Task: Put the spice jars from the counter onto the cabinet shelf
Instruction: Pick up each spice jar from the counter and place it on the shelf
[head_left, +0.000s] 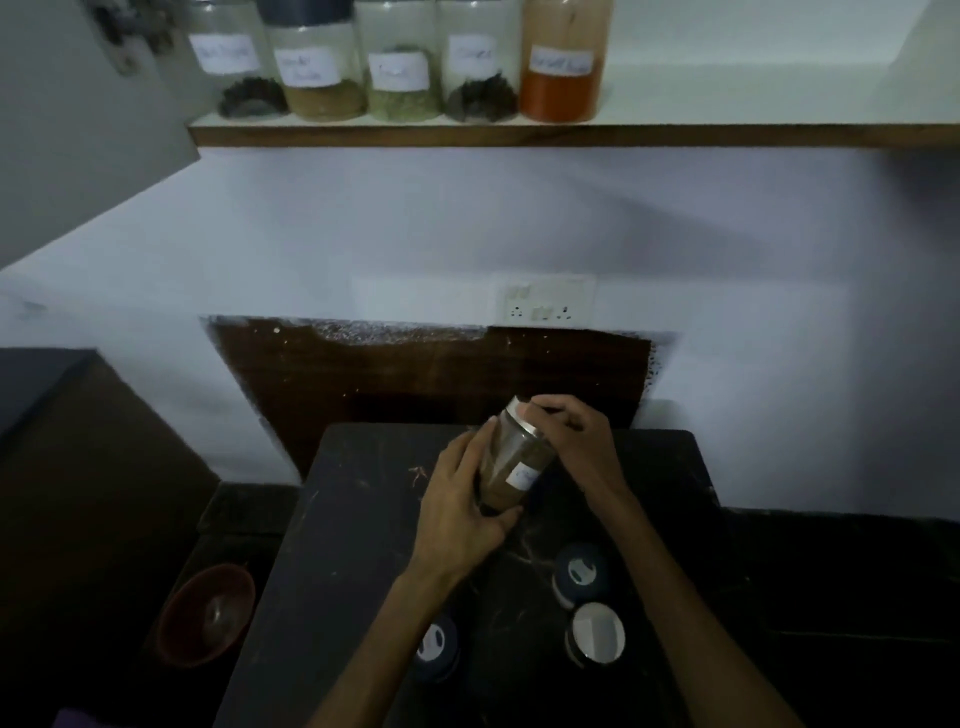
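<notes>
A clear spice jar (511, 457) with brown powder, a white label and a silver lid is held tilted above the dark counter (332, 545). My left hand (462, 499) wraps its lower body. My right hand (576, 431) grips its lid end. Three more jars stand on the counter near me: a blue-lidded jar (581, 574), a silver-lidded jar (596, 633) and another blue-lidded jar (437, 642). Up top, the wooden shelf (727, 134) carries several labelled jars at its left, the rightmost an orange-red powder jar (563, 67).
A reddish-brown bowl (208, 613) sits low at the left of the counter. A wall socket plate (545, 301) is on the white wall behind. A grey cabinet door (78, 130) hangs at the upper left. The shelf's right part is bare.
</notes>
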